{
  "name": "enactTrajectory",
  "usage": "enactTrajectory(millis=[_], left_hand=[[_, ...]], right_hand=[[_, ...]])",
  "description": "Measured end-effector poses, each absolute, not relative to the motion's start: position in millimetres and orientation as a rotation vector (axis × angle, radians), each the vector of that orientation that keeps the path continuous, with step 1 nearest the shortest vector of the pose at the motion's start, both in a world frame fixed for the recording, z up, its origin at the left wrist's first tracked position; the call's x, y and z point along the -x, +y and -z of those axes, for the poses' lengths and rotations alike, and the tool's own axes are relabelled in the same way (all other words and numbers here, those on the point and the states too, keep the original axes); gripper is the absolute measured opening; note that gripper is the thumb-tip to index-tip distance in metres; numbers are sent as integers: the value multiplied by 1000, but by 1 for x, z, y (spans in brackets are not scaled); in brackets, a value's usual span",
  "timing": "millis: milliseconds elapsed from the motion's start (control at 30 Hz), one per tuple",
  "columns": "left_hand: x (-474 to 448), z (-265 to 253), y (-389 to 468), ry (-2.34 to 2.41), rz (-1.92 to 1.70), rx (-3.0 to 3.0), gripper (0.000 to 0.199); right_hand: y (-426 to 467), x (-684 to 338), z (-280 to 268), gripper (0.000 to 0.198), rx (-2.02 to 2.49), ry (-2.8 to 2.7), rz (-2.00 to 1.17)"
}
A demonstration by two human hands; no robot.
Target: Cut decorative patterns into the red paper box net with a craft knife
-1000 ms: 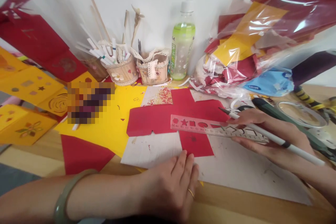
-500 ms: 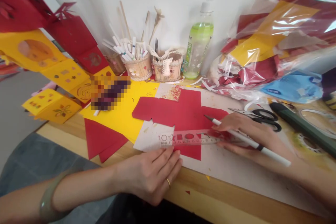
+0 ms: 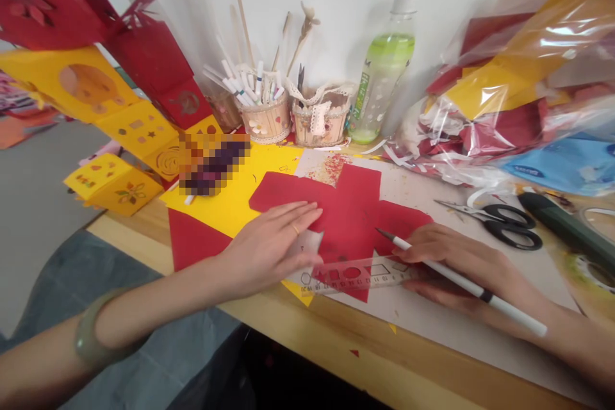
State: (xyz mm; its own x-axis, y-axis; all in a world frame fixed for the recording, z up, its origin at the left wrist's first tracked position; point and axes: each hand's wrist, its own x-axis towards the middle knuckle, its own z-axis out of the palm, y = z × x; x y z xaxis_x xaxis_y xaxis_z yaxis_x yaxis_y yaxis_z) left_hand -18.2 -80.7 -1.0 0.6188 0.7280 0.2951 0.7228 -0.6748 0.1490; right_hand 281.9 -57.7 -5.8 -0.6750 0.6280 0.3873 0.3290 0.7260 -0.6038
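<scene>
A red cross-shaped card piece [image 3: 356,205], edged with tabs, lies on the grey work sheet [image 3: 485,307] and partly over yellow paper [image 3: 225,205]. My left hand [image 3: 276,240] rests on its left arm, fingers stretched out and lying flat. Across the lower part of the card runs a clear stencil ruler [image 3: 353,275] with cut-out shapes. Its right end is under the fingers of my right hand [image 3: 446,250], which also grips a white pencil [image 3: 464,282]. The pencil's dark tip points left, over the card's right arm.
Black-handled scissors [image 3: 509,221] and a dark green cutter-like tool [image 3: 567,237] lie at the right. Behind stand a basket of markers [image 3: 264,118], a second basket [image 3: 321,122], a green drink bottle [image 3: 382,83] and a plastic bag of paper [image 3: 509,96]. Yellow boxes [image 3: 113,186] stand left.
My left hand has moved up from the table edge onto the card's left arm. The card has turned slightly, and the ruler now sits lower across it. My right hand keeps the pencil.
</scene>
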Motion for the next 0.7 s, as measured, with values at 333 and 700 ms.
enactTrajectory(millis=[333, 700], left_hand=[[11, 10, -33, 1159, -366, -2478, 33], [13, 1, -23, 1107, -320, -2376, 39]], right_hand=[[-50, -278, 0, 17, 697, -2403, -571], [-25, -265, 17, 22, 625, -2433, -521]])
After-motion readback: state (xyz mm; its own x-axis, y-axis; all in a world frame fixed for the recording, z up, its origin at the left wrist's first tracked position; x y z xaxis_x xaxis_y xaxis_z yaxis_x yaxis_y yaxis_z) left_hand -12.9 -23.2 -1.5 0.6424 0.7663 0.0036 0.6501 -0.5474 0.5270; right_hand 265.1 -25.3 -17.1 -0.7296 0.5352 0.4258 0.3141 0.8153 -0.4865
